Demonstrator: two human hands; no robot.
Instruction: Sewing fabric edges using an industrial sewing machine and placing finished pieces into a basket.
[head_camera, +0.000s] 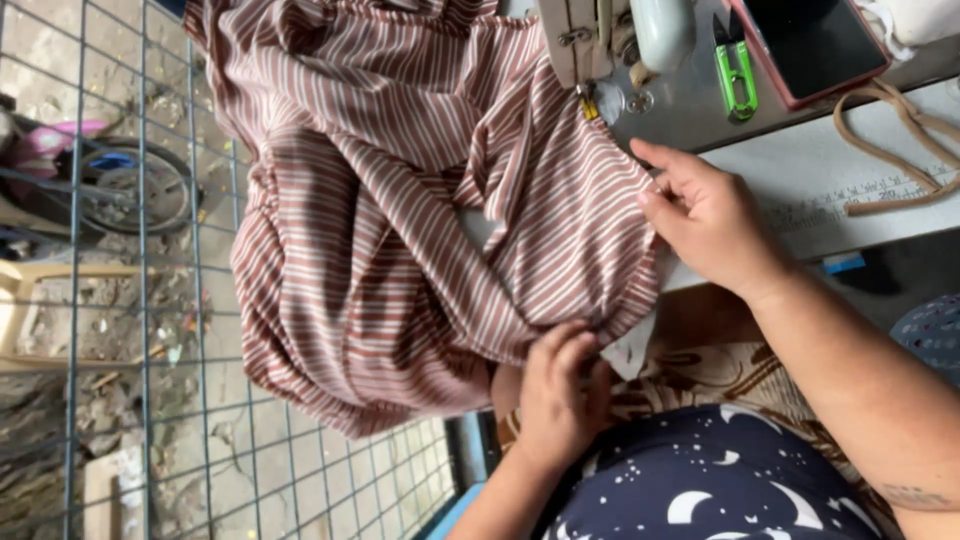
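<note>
Left hand (560, 395) pinching striped fabric (400, 230) edge, right hand (705, 215) flat on it, sewing machine (620, 45) beside

1. A phone (812, 45) with a dark, blank rectangular screen and a pink-red case lies at the top right, on the sewing machine's grey bed, just beside a small green thread snip (736, 72).
2. No packages, labels or signs show.

A home sewing corner: sewing machine (610, 40) on a worktable (800, 170), wire-mesh fence (140, 300) beside
</note>
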